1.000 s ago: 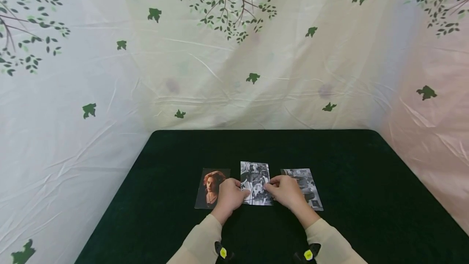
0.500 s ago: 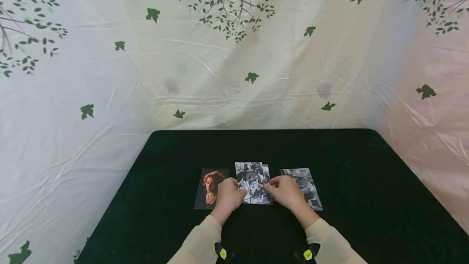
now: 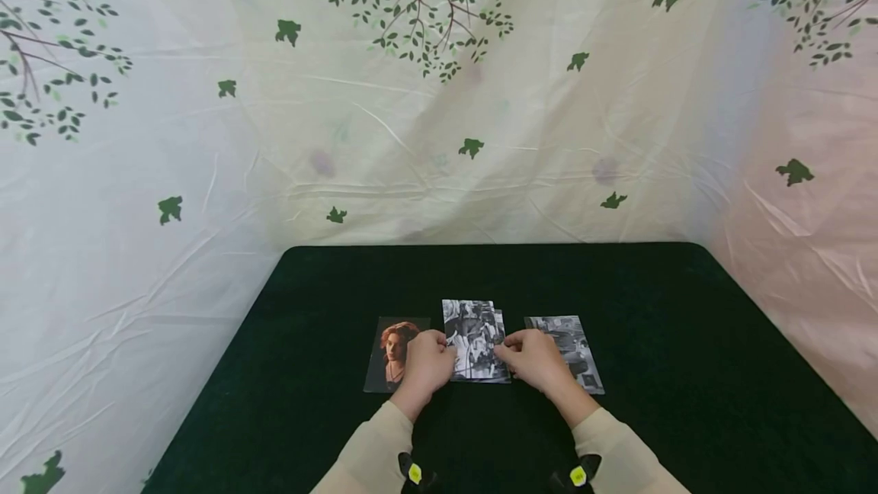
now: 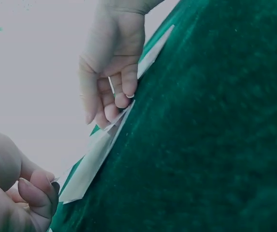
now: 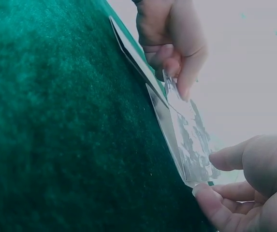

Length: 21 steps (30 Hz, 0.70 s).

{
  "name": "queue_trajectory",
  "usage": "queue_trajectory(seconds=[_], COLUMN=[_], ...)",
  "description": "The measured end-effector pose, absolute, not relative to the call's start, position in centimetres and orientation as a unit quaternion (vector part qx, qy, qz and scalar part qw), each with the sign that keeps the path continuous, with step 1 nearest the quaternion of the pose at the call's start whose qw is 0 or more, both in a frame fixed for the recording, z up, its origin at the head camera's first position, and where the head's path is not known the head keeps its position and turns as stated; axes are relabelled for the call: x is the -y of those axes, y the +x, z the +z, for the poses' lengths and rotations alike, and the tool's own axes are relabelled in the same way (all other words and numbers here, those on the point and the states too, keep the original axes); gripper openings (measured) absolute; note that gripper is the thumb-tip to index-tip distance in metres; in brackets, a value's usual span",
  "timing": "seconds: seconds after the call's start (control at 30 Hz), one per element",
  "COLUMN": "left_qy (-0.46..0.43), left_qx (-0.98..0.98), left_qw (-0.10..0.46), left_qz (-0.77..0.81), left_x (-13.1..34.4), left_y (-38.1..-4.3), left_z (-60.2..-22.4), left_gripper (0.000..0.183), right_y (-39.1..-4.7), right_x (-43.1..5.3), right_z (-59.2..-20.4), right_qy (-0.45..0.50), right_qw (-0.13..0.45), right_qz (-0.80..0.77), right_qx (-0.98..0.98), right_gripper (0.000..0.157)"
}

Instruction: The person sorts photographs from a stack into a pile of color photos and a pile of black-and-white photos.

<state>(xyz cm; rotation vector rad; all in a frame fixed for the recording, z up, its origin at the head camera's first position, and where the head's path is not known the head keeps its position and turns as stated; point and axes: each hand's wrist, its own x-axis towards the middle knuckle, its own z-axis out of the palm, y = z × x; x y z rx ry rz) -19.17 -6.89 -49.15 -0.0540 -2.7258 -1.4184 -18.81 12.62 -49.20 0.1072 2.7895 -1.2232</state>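
Two black-and-white photos overlap at the middle of the table in the head view. My left hand (image 3: 430, 363) pinches the upper photo (image 3: 468, 330) at its left edge. Below it, a strip of the lower photo (image 3: 500, 322) shows along the right side. My right hand (image 3: 535, 357) holds the right edge with thumb and fingers. In the right wrist view the upper photo (image 5: 190, 133) is lifted at a slant off the lower photo (image 5: 163, 121), with my right hand (image 5: 254, 186) at its near corner. Fingertips behind the photos are partly hidden.
A colour portrait photo (image 3: 391, 349) lies left of the left hand, partly covered by it. On the right, another black-and-white photo (image 3: 576, 349) lies partly beneath the right hand. The dark green table (image 3: 652, 288) meets a leaf-patterned cloth backdrop (image 3: 411, 136).
The upper photo slid left, uncovering a strip of the lower photo, then shifted slightly up and right. My left hand moved a little left with its thumb nearer the edge; the right stayed put.
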Motion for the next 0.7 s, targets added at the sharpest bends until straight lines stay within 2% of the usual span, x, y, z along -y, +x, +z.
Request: queue_trajectory(seconds=[0.17,0.4,0.57,0.7], left_qy=[-0.011,-0.016,-0.014,-0.008], left_qx=[0.862,0.834,0.83,0.837], left_qw=[0.014,-0.015,-0.03,-0.02], left_qz=[-0.506,-0.552,-0.557,-0.546], left_x=[6.9,7.1,7.2,7.4], left_y=[-19.2,-19.2,-19.1,-19.1], left_z=[-49.2,-48.4,-47.9,-47.6], left_gripper=[0.008,0.016,0.019,0.021], right_y=[-18.8,-19.3,-19.4,-19.3], right_x=[-12.7,-12.9,-13.0,-13.1], right_z=[-49.0,-48.9,-48.5,-48.1], right_qy=[0.038,0.055,0.093,0.109], right_qw=[0.042,-0.024,-0.016,-0.006], right_qz=[-0.408,-0.438,-0.523,-0.557], right_qx=[-0.911,-0.897,-0.847,-0.823], right_gripper=[0.032,0.027,0.025,0.025])
